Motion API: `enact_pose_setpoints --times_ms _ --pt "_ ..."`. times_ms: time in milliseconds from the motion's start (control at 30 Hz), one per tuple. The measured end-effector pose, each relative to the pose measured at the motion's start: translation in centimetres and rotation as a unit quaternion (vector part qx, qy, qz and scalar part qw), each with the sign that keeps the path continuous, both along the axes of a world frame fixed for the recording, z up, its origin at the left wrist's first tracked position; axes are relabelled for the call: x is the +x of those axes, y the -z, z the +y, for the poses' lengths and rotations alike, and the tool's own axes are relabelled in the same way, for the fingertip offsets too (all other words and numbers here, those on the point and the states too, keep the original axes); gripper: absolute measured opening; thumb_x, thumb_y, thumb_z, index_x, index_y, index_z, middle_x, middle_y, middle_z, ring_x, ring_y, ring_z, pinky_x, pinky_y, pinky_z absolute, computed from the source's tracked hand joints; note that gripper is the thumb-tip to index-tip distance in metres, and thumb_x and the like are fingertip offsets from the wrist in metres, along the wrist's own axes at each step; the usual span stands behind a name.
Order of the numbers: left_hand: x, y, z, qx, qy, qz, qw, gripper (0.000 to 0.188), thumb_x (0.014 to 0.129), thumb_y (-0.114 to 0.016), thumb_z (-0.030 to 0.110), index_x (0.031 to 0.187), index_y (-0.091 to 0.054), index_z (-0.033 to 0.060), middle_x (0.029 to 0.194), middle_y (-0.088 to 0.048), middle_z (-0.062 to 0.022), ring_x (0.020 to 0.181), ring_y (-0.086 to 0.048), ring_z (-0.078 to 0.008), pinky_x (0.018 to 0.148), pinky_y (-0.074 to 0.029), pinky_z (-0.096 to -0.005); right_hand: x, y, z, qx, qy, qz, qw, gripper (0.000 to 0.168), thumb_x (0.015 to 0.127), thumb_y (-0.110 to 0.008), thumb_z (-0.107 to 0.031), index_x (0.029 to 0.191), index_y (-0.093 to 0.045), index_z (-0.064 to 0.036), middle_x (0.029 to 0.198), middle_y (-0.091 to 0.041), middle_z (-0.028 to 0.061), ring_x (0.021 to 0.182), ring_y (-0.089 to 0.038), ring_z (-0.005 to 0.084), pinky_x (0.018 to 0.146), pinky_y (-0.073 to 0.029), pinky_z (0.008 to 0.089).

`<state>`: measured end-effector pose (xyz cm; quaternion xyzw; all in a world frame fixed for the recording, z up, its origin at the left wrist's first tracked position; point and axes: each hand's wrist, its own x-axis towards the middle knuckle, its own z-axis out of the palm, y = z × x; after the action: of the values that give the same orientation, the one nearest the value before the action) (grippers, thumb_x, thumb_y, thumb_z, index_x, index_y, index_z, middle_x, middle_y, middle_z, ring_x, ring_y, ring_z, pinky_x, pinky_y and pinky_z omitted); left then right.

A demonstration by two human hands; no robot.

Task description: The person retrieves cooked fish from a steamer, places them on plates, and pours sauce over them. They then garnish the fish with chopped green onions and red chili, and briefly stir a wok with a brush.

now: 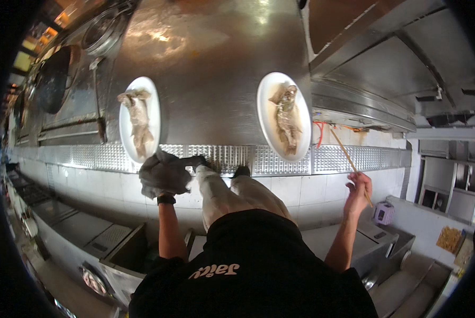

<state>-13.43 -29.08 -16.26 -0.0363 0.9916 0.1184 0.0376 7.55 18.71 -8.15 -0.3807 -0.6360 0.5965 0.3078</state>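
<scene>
My left hand (166, 194) is wrapped in a dark grey cloth (164, 173), which hides the fingers; a black band circles the wrist. The cloth is beside the near end of a white oval plate (154, 115); whether they touch I cannot tell. A cooked-looking whole fish (140, 119) lies on that plate. Out to the right, my right hand (357, 190) grips a thin wooden stick, perhaps chopsticks (342, 149), pointing forward. A second white oval plate (264, 115) bears another fish (287, 123) in some brownish liquid. Both plates jut over the counter's near edge.
The plates rest on a stainless steel counter (213, 87). A dark wok (55, 79) and a long-handled tool (98, 99) are at the left. A steel cabinet (356, 97) borders the right side, with a red tube (321, 133) below. Steel units (82, 230) stand behind me.
</scene>
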Motion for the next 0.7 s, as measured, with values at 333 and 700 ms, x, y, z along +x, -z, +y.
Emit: enact_pose_setpoints --times_ms 333,700 --pt "-0.9 1.0 -5.7 -0.022 -0.054 0.026 0.998 0.036 0.065 -0.070 0.046 0.075 -0.065 0.0124 0.076 -0.067 -0.0114 0.069 -0.064 -0.0305 0.061 -0.050 -0.0421 -0.3 2.7 -1.8 0.028 -0.134 -0.062 0.989 0.016 0.095 -0.054 -0.020 0.094 -0.059 -0.005 0.086 -0.064 0.0054 0.077 -0.060 0.0123 0.063 -0.044 0.0260" --pt "2.4 2.6 -6.7 0.071 -0.157 0.043 0.984 0.046 0.061 -0.073 0.051 0.087 -0.068 0.0134 0.090 -0.069 -0.0074 0.083 -0.067 -0.0253 0.073 -0.052 -0.0367 -21.9 3.6 -34.0 0.132 -0.655 0.029 0.743 0.011 0.085 -0.063 -0.004 0.094 -0.066 0.002 0.080 -0.068 0.0129 0.072 -0.067 0.0206 0.064 -0.051 0.0290"
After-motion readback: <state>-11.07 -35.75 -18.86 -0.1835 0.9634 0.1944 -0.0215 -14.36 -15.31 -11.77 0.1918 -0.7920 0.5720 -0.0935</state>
